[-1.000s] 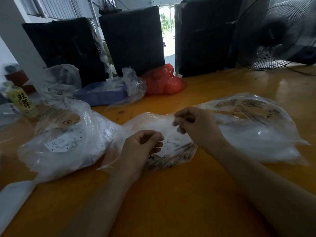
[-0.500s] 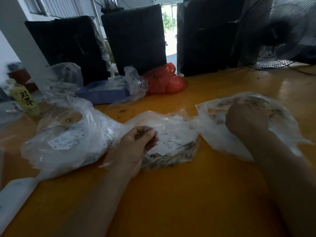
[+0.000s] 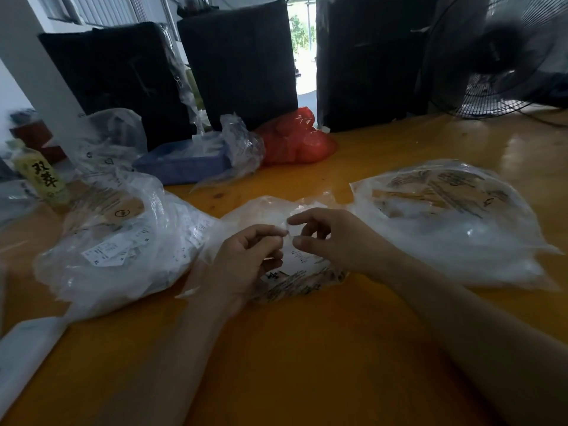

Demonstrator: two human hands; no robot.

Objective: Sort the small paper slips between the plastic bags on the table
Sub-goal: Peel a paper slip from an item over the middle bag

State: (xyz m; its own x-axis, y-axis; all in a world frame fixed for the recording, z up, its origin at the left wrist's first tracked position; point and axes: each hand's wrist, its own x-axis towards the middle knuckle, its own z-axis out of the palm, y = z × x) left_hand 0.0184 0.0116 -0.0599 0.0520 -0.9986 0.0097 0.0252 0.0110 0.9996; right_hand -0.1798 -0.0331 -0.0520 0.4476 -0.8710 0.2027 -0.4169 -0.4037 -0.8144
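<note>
Our right hand [image 3: 335, 241] has come back from the right bag [image 3: 455, 222], where it rested half a second ago, to meet our left hand [image 3: 246, 256] over the middle bag [image 3: 295, 272] on the worktop [image 3: 307, 364]. We judge 1 drop finished and another pick begun. Both hands have fingers curled, tips pinching what looks like a small white paper slip [image 3: 290, 233] between them. The left bag [image 3: 123, 250] lies untouched.

hands [image 3: 295, 253]: bare | forearms [image 3: 461, 327]: bare, no sleeves | no jewellery
</note>
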